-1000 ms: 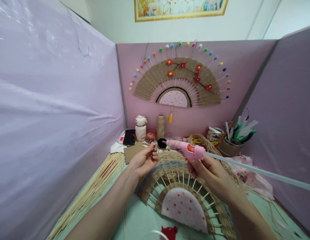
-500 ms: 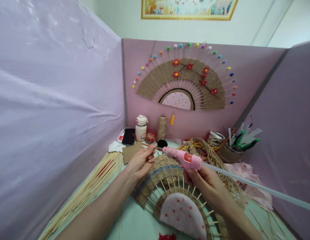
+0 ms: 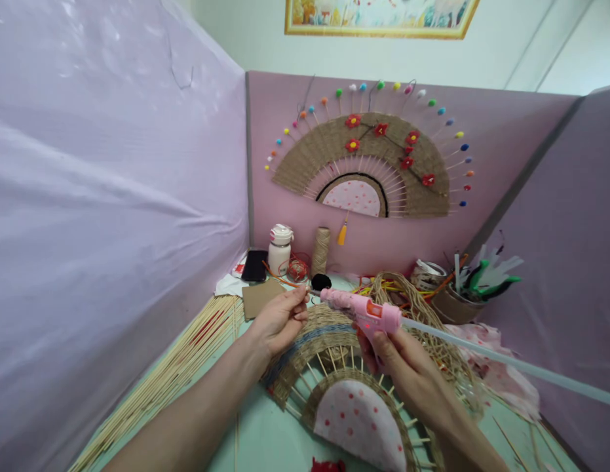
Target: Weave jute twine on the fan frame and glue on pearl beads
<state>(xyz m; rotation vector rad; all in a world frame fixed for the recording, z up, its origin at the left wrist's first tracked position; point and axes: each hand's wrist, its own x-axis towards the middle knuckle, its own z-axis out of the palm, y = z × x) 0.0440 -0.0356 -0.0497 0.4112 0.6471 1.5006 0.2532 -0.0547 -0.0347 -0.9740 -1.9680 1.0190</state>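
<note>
My right hand (image 3: 400, 364) is wrapped round the handle of a pink glue gun (image 3: 358, 308), which points left. A long translucent glue stick (image 3: 506, 360) runs out of its back end. My left hand (image 3: 284, 321) is closed in a pinch in front of the nozzle. Something tiny is between its fingertips, too small to make out. A thin orange strand (image 3: 280, 278) reaches toward those fingertips; whether it is held, I cannot tell. Below both hands lies a woven twine fan (image 3: 329, 331) with wooden ribs and a dotted half-round cloth (image 3: 358, 419).
Thin wooden sticks (image 3: 171, 367) lie along the left. At the back stand a white bottle (image 3: 280, 252), a twine spool (image 3: 321, 252) and a phone (image 3: 255, 266). To the right are loose twine (image 3: 432, 334) and a tool pot (image 3: 457, 305). A finished fan (image 3: 329, 147) hangs on the panel.
The view has shifted slightly, so the background sits a little to the right. Both hands keep nearly the same pose, the glue gun nozzle still close to my left fingertips.
</note>
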